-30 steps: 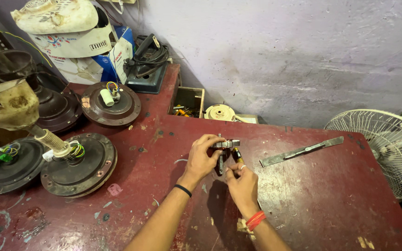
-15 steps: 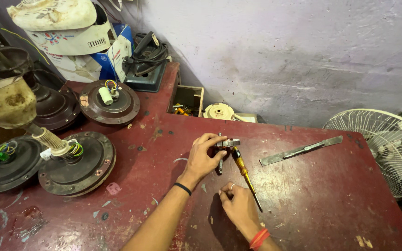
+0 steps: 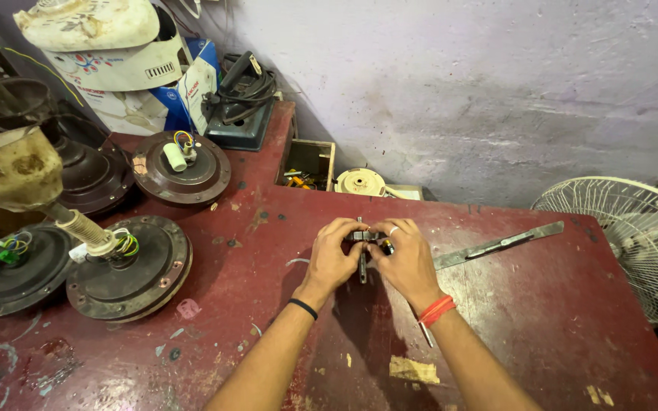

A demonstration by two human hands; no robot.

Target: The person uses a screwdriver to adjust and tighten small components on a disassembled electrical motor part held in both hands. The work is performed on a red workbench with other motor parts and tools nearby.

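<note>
Both my hands meet over the middle of the red worktable [image 3: 542, 335]. My left hand [image 3: 332, 257] grips a small dark metal part [image 3: 362, 237] from the left, and a thin bar hangs down from the part between my hands. From the right, my right hand [image 3: 407, 262] pinches the same part. It wears a ring, and red thread bands circle the wrist. A screwdriver [image 3: 425, 335] lies on the table under my right forearm, with its yellow-and-black handle end showing by my right fingers.
Three ceiling-fan motors [image 3: 128, 268] [image 3: 11, 268] [image 3: 183, 164] sit at the left. A flat metal bar [image 3: 498, 244] lies right of my hands, and a white fan guard [image 3: 637, 236] stands at the right edge. A wooden box [image 3: 307, 164] and a white disc [image 3: 360, 183] are by the wall.
Half a second ago my right hand was down on the table near me, away from the part. It has come back up and now grips the part again beside my left hand.
</note>
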